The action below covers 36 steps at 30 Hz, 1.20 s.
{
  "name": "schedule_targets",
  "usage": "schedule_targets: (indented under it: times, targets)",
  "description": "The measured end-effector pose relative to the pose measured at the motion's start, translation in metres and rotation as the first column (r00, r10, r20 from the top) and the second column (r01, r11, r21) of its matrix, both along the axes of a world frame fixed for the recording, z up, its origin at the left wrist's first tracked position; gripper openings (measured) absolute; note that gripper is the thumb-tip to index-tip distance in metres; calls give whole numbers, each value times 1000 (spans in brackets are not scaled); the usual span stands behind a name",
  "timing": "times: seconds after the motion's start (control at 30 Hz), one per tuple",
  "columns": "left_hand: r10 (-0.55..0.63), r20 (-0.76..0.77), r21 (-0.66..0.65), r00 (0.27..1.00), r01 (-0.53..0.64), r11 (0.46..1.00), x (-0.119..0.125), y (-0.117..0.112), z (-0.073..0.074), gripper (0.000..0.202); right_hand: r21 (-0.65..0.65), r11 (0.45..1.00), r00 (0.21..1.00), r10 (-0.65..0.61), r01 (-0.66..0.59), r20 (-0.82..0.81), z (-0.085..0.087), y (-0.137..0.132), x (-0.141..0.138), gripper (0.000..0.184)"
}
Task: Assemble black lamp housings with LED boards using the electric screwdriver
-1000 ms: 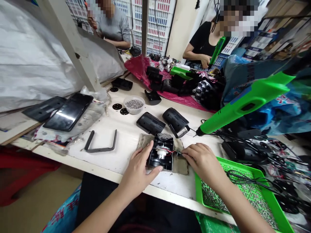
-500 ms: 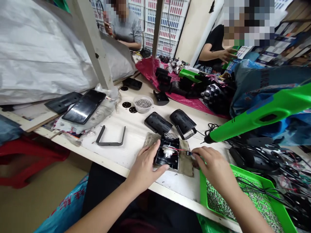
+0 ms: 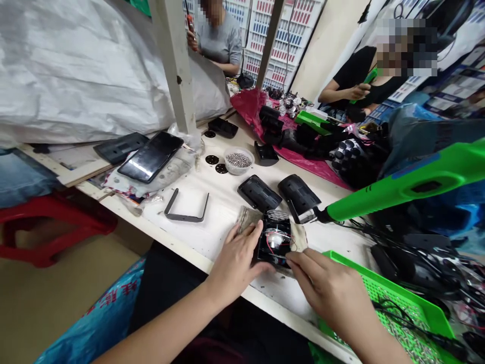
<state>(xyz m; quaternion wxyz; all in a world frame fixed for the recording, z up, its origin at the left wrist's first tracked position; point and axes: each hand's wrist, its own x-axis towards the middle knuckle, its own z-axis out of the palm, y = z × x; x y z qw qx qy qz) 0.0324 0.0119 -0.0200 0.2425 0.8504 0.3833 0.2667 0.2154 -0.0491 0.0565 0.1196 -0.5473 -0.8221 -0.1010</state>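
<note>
The open black plastic housing [image 3: 273, 237] lies near the front edge of the table [image 3: 215, 222], on a tan cloth pad [image 3: 248, 218], with a round silver part and red wires [image 3: 270, 246] showing inside. Your left hand [image 3: 235, 268] has it in a firm grip, fingers closed over its left side. Your right hand [image 3: 326, 288] forms a partly closed grip at its lower right edge, but you cannot tell whether those fingers pinch the housing or a wire. The step in hand looks like settling the wiring, and the next move seems to call for careful fingertip work there. Just beside the housing lies the tip of a green-handled soldering iron [image 3: 417, 184]. Farther out sit two black housing covers [image 3: 259, 193], a bowl of steel balls [image 3: 238, 163] and a green mesh tray [image 3: 352, 263].
</note>
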Motion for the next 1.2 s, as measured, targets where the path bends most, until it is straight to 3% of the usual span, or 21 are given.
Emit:
schedule_targets:
  times: [0.1,0.23,0.47,0.6,0.77,0.83,0.93,1.03,1.1,1.2]
  targets:
    - [-4,-10,26,1000,5,1000,0,-1,1,91,-69,997,996,-28,34,81,-11,11,-9,26]
    - [-4,-24,68,1000,6,998,0,-2,2,88,-181,982,989,-33,59,142,-8,16,-11,19]
    - [7,-24,80,1000,-5,997,1,-1,-1,82,-135,988,988,-61,81,144,1,12,-13,12]
    - [24,-12,111,1000,-23,994,-1,-4,2,79,-301,939,974,-108,165,199,-4,16,-20,14]
    - [129,150,228,980,-161,960,-9,-14,10,25,-369,900,962,-157,232,223,-2,23,-26,17]
    - [83,156,289,984,-126,949,-8,-16,13,12,-371,900,965,-157,227,209,0,24,-29,19]
    - [-37,59,389,998,11,921,-4,-12,15,12,-372,898,965,-173,237,198,2,20,-31,18]
    - [-113,-4,423,994,105,900,-3,-2,15,10,-360,898,967,-227,255,119,4,7,-17,17]
    - [-138,22,401,990,118,908,-4,3,15,10,-346,896,952,-305,277,-31,4,-6,3,27]
    - [-157,80,350,984,120,929,-2,3,16,10,-351,897,909,-356,268,-217,3,-25,33,19]
